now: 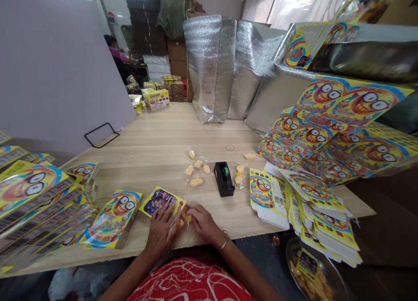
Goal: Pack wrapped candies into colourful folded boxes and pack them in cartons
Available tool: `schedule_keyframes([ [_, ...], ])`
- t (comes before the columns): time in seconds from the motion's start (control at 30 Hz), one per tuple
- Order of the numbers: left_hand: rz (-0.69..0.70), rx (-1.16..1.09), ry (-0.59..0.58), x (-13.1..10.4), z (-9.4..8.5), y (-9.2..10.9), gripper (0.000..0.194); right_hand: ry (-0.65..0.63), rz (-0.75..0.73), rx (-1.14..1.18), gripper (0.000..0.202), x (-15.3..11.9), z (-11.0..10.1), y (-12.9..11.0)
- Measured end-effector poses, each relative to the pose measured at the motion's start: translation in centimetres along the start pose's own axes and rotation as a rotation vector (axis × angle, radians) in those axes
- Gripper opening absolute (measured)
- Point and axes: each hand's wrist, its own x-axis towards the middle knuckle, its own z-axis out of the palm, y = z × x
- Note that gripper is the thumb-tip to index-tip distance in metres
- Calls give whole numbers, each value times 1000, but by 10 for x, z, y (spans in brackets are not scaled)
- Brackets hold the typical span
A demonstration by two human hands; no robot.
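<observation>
The left hand (pixel 160 226) rests, fingers parted, on a flat yellow cardboard box (pixel 156 199); the right hand (pixel 203 222), grip unclear, apparently gathers round orange film-wrapped pieces (pixel 186 215) between both hands. Next calls for a steady box.

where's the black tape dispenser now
In the head view, the tape dispenser stands just right of centre on the table, between two clusters of wrapped pieces.

Yellow-edged printed box (pixel 154 201) lies flat, wrapped snacks (pixel 187 214) beside its end.
</observation>
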Motion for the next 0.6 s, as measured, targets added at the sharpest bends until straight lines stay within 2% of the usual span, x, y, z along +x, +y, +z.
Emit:
schedule_keyframes([
  [0.13, 5, -1, -8, 1, 0, -1, 47, 35, 59, 34, 34, 9, 2, 13],
  [0.27, -32, -22, -3, 2, 1, -2, 46, 187, 298, -121, 29, 29, 19, 13],
  [0.37, -77, -23, 3, 3, 3, -3, 44, 190, 431, -272, 40, 45, 29, 7],
  [0.5, -73, -6, 11, 2, 4, -4, 45, 152, 442, -279, 34, 49, 35, -2],
  [0.6, -54, 21, -13, 2, 5, -3, 50, 43, 330, -195, 49, 46, 24, 1],
])
